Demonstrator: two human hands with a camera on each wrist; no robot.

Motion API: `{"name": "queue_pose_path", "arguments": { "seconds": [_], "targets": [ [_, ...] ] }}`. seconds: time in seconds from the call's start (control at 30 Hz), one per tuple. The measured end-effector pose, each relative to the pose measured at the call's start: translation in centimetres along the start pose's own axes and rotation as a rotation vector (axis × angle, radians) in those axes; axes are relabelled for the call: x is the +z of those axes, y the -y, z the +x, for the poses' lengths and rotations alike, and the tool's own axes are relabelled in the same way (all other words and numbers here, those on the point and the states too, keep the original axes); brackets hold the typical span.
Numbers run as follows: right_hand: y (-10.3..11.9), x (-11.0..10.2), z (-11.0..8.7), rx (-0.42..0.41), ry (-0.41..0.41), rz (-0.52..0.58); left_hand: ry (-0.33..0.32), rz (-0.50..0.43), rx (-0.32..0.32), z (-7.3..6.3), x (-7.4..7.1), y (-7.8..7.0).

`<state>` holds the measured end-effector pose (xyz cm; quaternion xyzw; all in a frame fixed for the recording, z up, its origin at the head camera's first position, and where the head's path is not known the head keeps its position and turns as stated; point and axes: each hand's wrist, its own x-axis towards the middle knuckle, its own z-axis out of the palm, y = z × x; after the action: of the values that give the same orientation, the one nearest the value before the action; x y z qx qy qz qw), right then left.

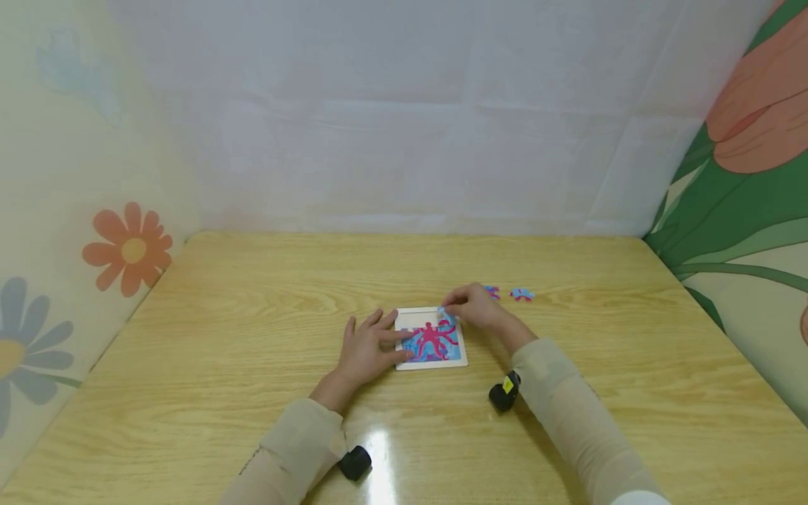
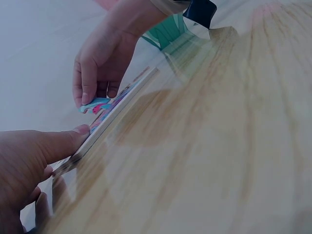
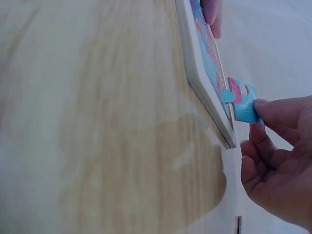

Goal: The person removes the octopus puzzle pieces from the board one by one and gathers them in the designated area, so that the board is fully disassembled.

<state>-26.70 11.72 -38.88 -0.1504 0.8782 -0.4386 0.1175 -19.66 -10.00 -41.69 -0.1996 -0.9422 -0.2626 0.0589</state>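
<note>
A square jigsaw board with a white frame lies on the table, showing a pink octopus on blue. Along its left side my left hand rests with fingers spread, some fingertips over the picture. The left wrist view shows the thumb touching the frame's edge. My right hand pinches a blue and pink puzzle piece between thumb and fingers. That piece is tilted above the board's upper right corner. Pale backing shows along the upper left of the board.
Two loose puzzle pieces lie on the wooden table behind the right hand: one in full view, the other partly hidden by that hand. Black wrist cameras sit below both sleeves. A white sheet backs the table.
</note>
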Motion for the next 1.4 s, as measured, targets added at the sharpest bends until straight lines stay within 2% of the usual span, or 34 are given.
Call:
{"name": "queue_pose_path", "arguments": {
  "seconds": [0.17,0.63,0.93,1.17,1.4],
  "targets": [
    [0.15,-0.04,0.12,0.001,0.0,0.0,0.0,0.008,0.003,0.0,0.01,0.05],
    [0.3,-0.05,-0.18,-0.065,0.005,-0.02,0.006,0.003,-0.002,-0.1,-0.11,-0.02],
    [0.48,-0.18,-0.31,-0.031,0.013,0.001,0.004,0.0,-0.006,-0.12,-0.08,-0.07],
    [0.52,-0.42,-0.34,-0.045,0.009,0.014,0.004,-0.004,-0.007,-0.07,-0.02,-0.01],
    [0.56,-0.69,-0.31,-0.022,0.008,0.02,0.003,-0.003,-0.004,-0.03,0.02,-0.06]
  ]
}}
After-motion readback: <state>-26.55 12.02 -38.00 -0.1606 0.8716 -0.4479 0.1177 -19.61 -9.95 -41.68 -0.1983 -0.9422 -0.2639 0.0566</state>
